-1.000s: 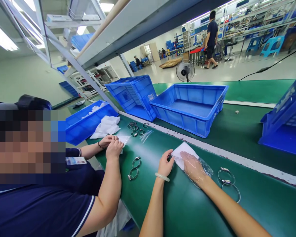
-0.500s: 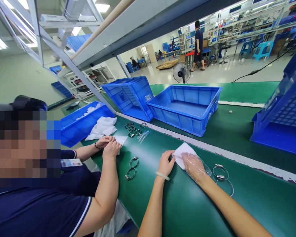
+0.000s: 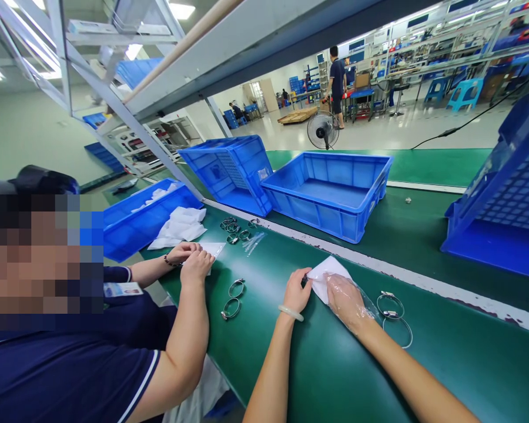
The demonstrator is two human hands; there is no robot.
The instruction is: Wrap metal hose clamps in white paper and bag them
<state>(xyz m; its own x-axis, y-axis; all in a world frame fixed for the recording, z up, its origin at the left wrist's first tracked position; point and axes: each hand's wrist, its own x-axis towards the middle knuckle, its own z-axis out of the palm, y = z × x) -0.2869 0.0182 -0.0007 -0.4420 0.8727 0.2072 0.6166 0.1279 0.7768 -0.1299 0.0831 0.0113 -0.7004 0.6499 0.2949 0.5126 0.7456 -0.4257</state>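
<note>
My left hand [image 3: 298, 291], with a pale bangle at the wrist, pinches the left corner of a folded white sheet [image 3: 331, 265] lying on the green bench. Clear plastic film, which looks like a bag [image 3: 367, 304], covers my right hand [image 3: 346, 296]. Its fingers are curled against the sheet, the tips partly hidden. Whether the sheet is cloth, foam or paper I cannot tell. Just right of that hand lie two metal hose clamps [image 3: 391, 313]. Two more hose clamps [image 3: 231, 306] rest on the bench to the left of my left hand.
A co-worker's hands [image 3: 194, 258] hold a white piece at left. Beyond them are a white cloth heap [image 3: 180, 226], several clamps [image 3: 233, 226] and clear plastic strips [image 3: 254, 244]. Blue crates [image 3: 326, 217] stand along the back; another blue crate [image 3: 489, 235] tilts at right. A shelf beam [image 3: 194, 70] crosses overhead.
Inside the clear film, my right hand's fingers have shifted slightly over the sheet. My left hand stays at its corner. A person in the background has moved left.
</note>
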